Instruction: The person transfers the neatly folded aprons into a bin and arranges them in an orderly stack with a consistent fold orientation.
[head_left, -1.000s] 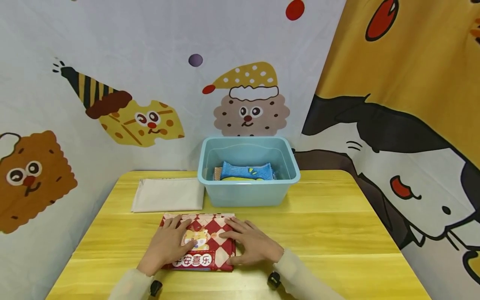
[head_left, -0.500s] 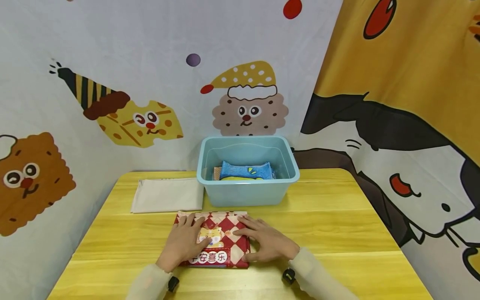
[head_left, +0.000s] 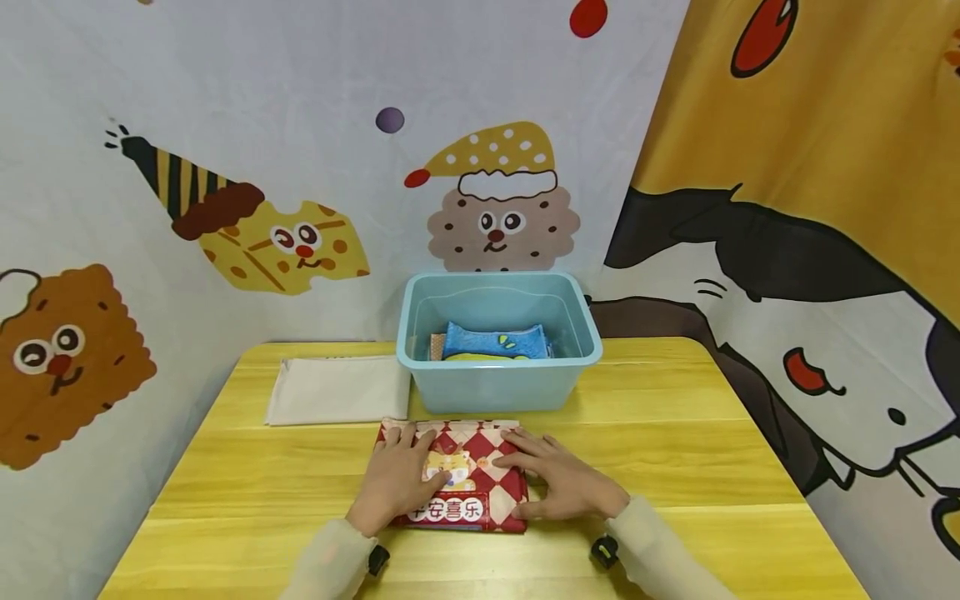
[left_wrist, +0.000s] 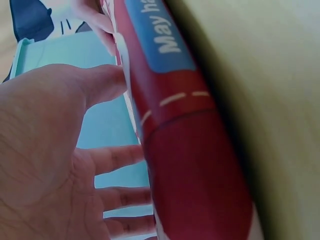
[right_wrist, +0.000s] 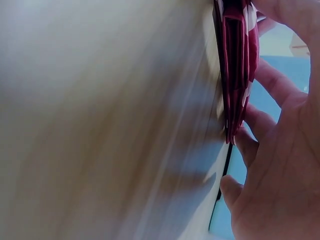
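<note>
A flat, folded red-and-cream checked fabric piece (head_left: 459, 468) lies on the table, printed with a cartoon animal and a red label with white characters. My left hand (head_left: 397, 477) rests on its left part, fingers extended and spread. On its right edge lies my right hand (head_left: 566, 481), fingers likewise stretched out. The left wrist view shows the rounded red front fold (left_wrist: 185, 150) and the left hand's fingertips touching the top face. Stacked layers (right_wrist: 237, 65) show at the side in the right wrist view, beside the right hand's fingers.
Behind the fabric stands a light blue plastic bin (head_left: 495, 387) holding a blue plush-looking item (head_left: 491, 342) and something yellow and brown. A folded off-white cloth (head_left: 337, 392) lies left of the bin. All sit on a yellow wooden table (head_left: 675, 467) against a cartoon-printed curtain.
Both hands and the folded checked fabric have slid together to the right and slightly away, now in front of the bin. The bin and off-white cloth have stayed put.
</note>
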